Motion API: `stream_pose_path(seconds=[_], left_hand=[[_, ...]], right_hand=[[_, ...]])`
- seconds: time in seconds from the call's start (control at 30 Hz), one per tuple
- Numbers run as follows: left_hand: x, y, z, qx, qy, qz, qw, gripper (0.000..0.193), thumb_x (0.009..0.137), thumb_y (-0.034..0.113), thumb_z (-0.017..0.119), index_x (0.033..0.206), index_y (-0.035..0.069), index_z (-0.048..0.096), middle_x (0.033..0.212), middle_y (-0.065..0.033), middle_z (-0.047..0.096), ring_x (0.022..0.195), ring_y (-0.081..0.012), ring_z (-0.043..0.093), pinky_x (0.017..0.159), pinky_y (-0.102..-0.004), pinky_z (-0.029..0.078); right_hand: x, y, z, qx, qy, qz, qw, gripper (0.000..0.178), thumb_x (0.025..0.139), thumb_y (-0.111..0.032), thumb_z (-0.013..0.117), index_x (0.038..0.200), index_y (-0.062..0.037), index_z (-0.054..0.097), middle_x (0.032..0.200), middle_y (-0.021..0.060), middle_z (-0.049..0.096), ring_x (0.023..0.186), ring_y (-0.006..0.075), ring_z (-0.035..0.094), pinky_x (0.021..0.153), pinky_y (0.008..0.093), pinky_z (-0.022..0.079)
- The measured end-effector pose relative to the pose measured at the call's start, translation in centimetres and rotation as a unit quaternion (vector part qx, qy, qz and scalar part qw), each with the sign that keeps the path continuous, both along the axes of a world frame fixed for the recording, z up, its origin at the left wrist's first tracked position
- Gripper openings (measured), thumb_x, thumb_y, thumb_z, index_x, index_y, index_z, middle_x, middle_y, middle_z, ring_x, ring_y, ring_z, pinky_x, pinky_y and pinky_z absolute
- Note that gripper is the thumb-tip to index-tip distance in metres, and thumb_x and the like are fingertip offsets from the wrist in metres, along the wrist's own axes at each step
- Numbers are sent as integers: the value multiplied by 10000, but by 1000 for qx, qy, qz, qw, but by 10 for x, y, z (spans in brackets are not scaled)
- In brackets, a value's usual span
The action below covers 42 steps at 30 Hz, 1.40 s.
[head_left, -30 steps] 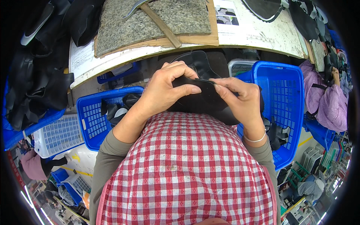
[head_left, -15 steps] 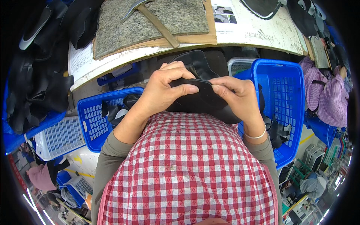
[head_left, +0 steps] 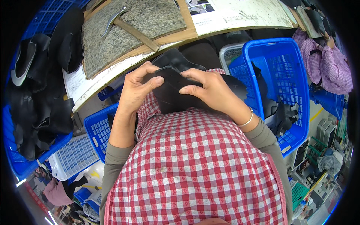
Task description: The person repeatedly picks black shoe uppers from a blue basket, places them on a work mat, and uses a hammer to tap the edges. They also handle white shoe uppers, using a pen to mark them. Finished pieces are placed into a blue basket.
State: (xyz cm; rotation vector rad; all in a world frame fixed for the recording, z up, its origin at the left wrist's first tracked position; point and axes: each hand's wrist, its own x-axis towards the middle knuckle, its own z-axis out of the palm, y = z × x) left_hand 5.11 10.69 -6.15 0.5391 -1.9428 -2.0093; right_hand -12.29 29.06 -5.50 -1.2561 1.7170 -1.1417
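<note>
A black leather shoe upper [head_left: 170, 93] lies across my lap, its top edge raised in front of the apron. My left hand [head_left: 137, 86] pinches that edge at its left end, thumb on the near face and fingers behind. Further right, my right hand [head_left: 212, 90] grips the same edge between thumb and bent fingers. Beyond my hands, a smooth flap of black leather [head_left: 176, 60] stands up toward the bench; whether it belongs to the same piece I cannot tell.
On the bench [head_left: 240, 17] a hammer [head_left: 137, 33] rests on a stone slab [head_left: 161, 18]. Blue baskets [head_left: 303, 93] with black leather pieces stand at right and left. More black uppers [head_left: 39, 112] are heaped far left. A person in a purple checked sleeve [head_left: 330, 75] is at right.
My view has turned, and the bench and hammer appear further left. Both hands have shifted left with the upper, and my right hand has moved along its edge, its fingers now more bent.
</note>
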Motion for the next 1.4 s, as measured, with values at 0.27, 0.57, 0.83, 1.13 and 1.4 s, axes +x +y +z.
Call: stream_pose_path(seconds=[0.27,0.57,0.83,1.13,1.4], left_hand=[[-1,-6,24,-2,-95,-51,994,211,926,123,768,1092,6,711,979,-16,681,921,-94,618,819,-252,505],[-13,-6,60,-149,-174,-143,963,216,928,71,726,1119,-26,699,990,-42,697,935,-117,619,889,-297,502],[-10,1,45,-132,-135,-106,976,202,941,87,716,1113,-17,694,893,-51,689,823,-82,605,729,-286,513],[-10,-5,40,-81,-153,-117,978,197,934,119,752,1072,-15,706,943,-16,698,895,-91,611,854,-273,498],[-20,6,34,-92,-137,-77,983,229,903,57,758,1110,-12,686,990,-15,699,903,-79,624,840,-257,518]], right_hand=[[-3,-7,-9,-1,-177,14,984,391,912,-220,792,1189,31,677,1125,168,751,1081,242,718,917,371,560],[-2,-4,-2,32,-125,28,991,375,902,-273,794,1138,-1,692,982,162,744,905,246,723,809,383,544],[1,-3,7,38,-51,-1,998,318,902,-299,786,1067,-36,717,833,151,705,747,275,690,703,387,516],[13,-4,3,-18,138,-54,989,302,870,-304,803,960,-32,709,765,152,683,670,329,661,610,394,509],[15,-4,2,-49,197,-90,975,303,857,-295,822,870,-25,684,718,160,644,616,321,616,569,386,473]])
